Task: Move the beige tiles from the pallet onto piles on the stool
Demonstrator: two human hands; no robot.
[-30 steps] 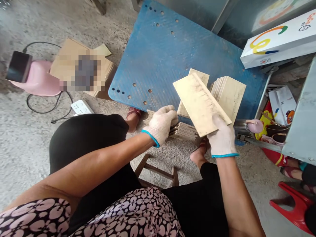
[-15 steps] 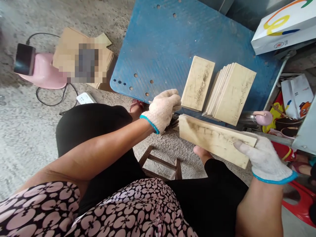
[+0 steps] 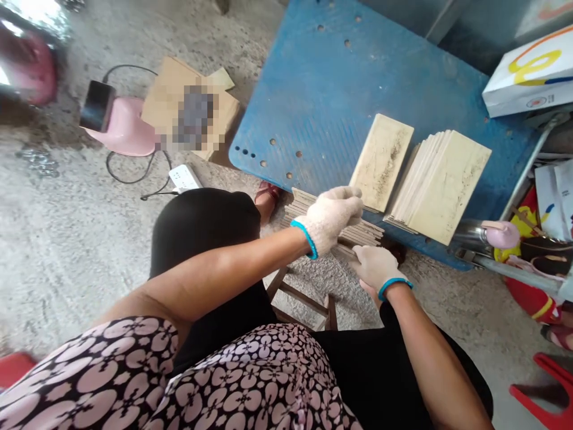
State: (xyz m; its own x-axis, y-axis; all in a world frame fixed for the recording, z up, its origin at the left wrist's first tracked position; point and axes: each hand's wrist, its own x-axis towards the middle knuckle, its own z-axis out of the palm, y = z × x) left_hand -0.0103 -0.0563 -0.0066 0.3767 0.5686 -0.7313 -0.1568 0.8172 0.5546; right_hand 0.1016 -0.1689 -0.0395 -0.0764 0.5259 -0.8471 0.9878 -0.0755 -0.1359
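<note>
My right hand (image 3: 378, 267), in a white knit glove with a blue cuff, grips a thin wooden board (image 3: 347, 249) seen nearly edge-on. My left hand (image 3: 333, 214), gloved the same way, is just up and left of it, its fingers bent together; whatever they hold, if anything, is hidden. Under and behind both hands lies a stack of thin boards (image 3: 367, 231), edges showing, below the table's near edge. On the blue table (image 3: 313, 107) lie a smaller board pile (image 3: 382, 161) with dark smudges and a fanned board stack (image 3: 452, 185) to its right.
A white paper bag (image 3: 528, 77) stands at the table's right. A pink-lidded flask (image 3: 501, 234) is near its right corner. On the floor at left are a cardboard box (image 3: 161, 95), a pink stool (image 3: 129, 128) with a dark device, and a power strip (image 3: 184, 177).
My right hand has swung the board in from the right toward my left hand, turning it from face-on to edge-on. The view has shifted left, uncovering the lower stack.
</note>
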